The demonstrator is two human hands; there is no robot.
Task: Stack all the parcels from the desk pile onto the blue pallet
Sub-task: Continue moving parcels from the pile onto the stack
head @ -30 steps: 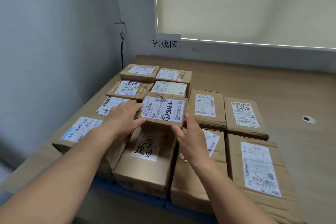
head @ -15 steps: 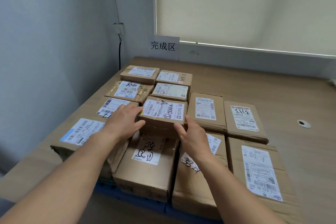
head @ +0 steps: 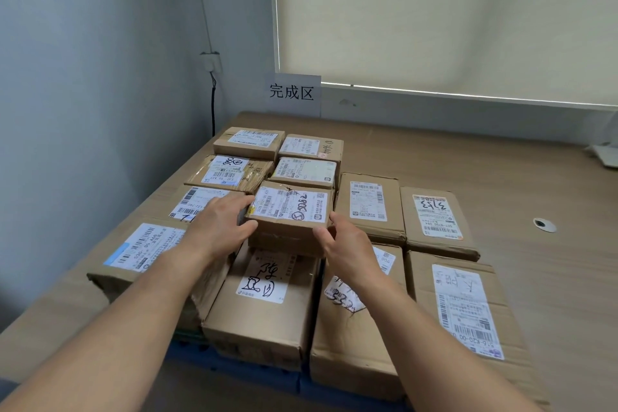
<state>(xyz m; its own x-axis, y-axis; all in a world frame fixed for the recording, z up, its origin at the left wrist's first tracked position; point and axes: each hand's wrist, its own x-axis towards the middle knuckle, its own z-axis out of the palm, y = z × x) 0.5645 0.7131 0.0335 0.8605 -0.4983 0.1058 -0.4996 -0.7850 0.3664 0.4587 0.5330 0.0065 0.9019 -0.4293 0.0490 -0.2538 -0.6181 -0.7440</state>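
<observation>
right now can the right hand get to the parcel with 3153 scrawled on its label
Probably yes, once it lets go: the right hand grips the small parcel, and the 3153 parcel lies to its right, top bare, only a low parcel between.

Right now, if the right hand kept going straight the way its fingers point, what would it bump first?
The right hand is touching the small box, so that comes first. Behind it, probably the white-labelled box, though depth is unclear.

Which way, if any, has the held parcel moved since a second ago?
Yes: the held parcel went slightly down and back, toward the parcel behind it.
</observation>
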